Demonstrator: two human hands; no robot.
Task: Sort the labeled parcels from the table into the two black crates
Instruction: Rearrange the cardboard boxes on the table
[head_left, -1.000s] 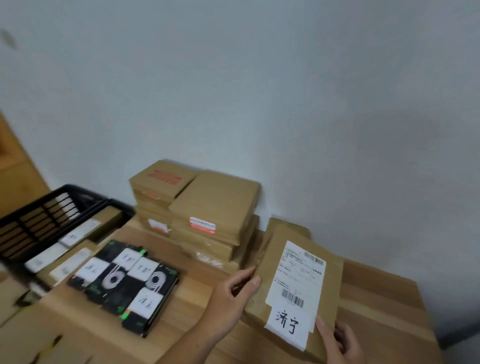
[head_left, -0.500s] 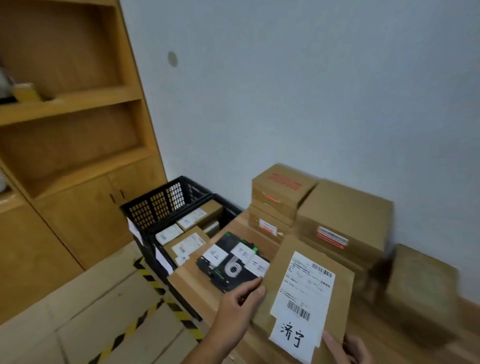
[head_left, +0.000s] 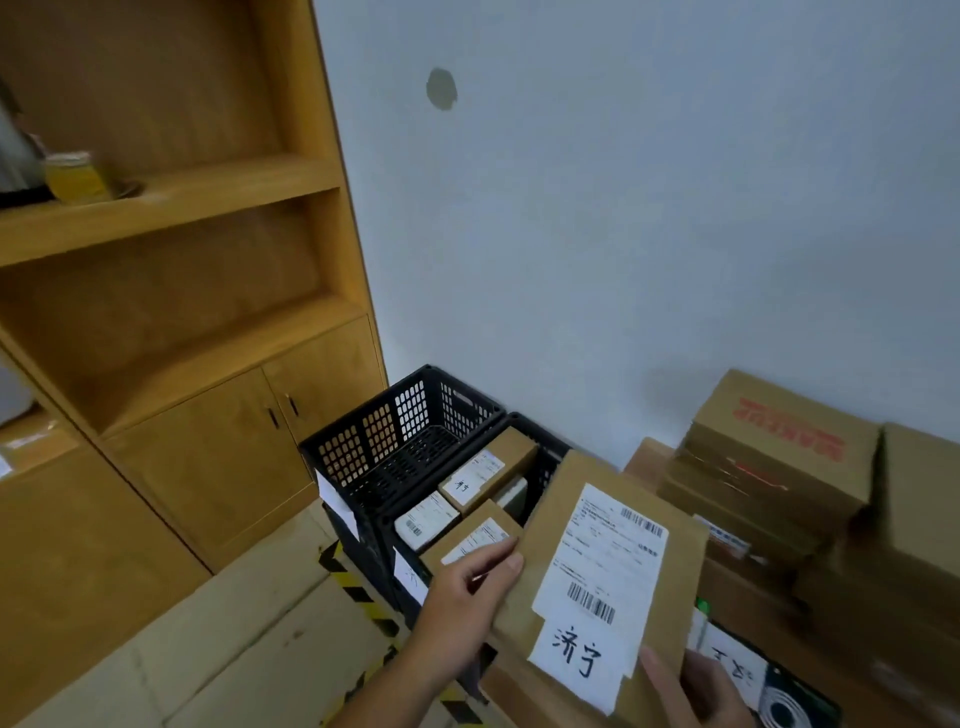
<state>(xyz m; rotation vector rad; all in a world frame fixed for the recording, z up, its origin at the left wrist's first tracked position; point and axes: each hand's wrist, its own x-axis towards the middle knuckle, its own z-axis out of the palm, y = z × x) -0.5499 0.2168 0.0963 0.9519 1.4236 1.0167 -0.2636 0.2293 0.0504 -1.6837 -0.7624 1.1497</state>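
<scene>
Left hand (head_left: 467, 587) and right hand (head_left: 691, 686) both grip the labelled parcel (head_left: 597, 561), now swung from the table toward the part-filled crate (head_left: 548, 457); drop likely next.

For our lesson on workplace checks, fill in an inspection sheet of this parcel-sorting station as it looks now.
Surface: wooden table, mostly covered by boxes.
Job's things: held parcel, brown with a white label, held up close to the near crate, which holds several labelled parcels; far crate shows no parcel inside; stacked cardboard boxes and black packages wait on the table.
Clutter: yellow jar on a shelf.
Grippers: left hand grips the held parcel's left edge; right hand holds its lower right corner.
Cables: nothing seen.
Surroundings: wooden shelf unit; striped tape on the floor; white wall.
</scene>
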